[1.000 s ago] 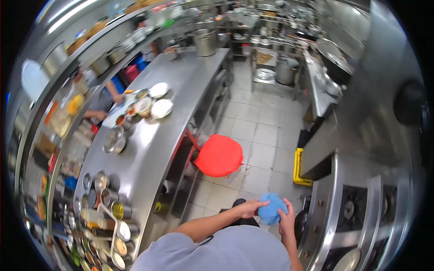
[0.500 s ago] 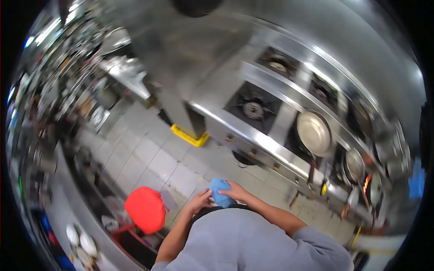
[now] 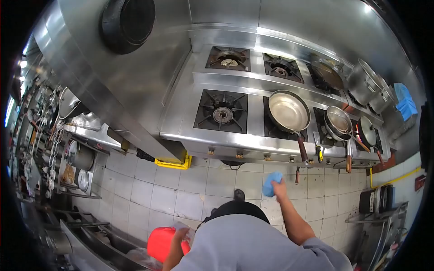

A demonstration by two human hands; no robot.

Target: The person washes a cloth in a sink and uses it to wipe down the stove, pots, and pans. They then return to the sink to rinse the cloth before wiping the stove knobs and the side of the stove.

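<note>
My right hand (image 3: 280, 189) is closed around a folded blue cloth (image 3: 271, 184), held out over the tiled floor in front of the stove. On the other side, my left hand (image 3: 181, 235) hangs low beside my body, overlapping a bright red rounded object (image 3: 162, 243) and some clear plastic. Its fingers are too small and blurred to make out, and whether it touches the red object does not show. Closest to the cloth on the stove are a large frying pan (image 3: 289, 111) with its handle over the front edge and a yellow-and-black-handled scraper (image 3: 319, 153).
Smaller pans (image 3: 338, 121) and a pan over a flame (image 3: 367, 131) sit at the stove's right, with handles jutting out. Tall steel pots (image 3: 364, 83) stand behind. A steel partition (image 3: 113, 99) and yellow crate (image 3: 174, 162) are at left, racks at lower right.
My hands have moved apart; the blue cloth went right with my right hand, while my left hand dropped toward the red object. The view has turned to face the stove.
</note>
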